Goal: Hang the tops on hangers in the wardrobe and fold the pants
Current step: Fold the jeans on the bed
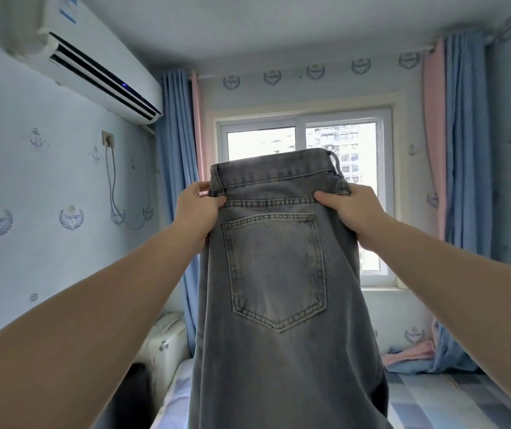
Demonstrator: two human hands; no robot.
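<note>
A pair of faded grey-blue jeans (279, 289) hangs in the air in front of me, folded lengthwise with one back pocket facing me. My left hand (198, 209) grips the left side just under the waistband. My right hand (350, 209) grips the right side at the same height. Both arms are stretched out and raised. The legs of the jeans drop out of view at the bottom edge. No tops, hangers or wardrobe are in view.
A bed with a blue checked sheet (452, 400) lies below. Ahead is a window (303, 140) between blue and pink curtains (464, 150). An air conditioner (93, 63) hangs on the left wall. A white suitcase (167, 345) stands beside the bed.
</note>
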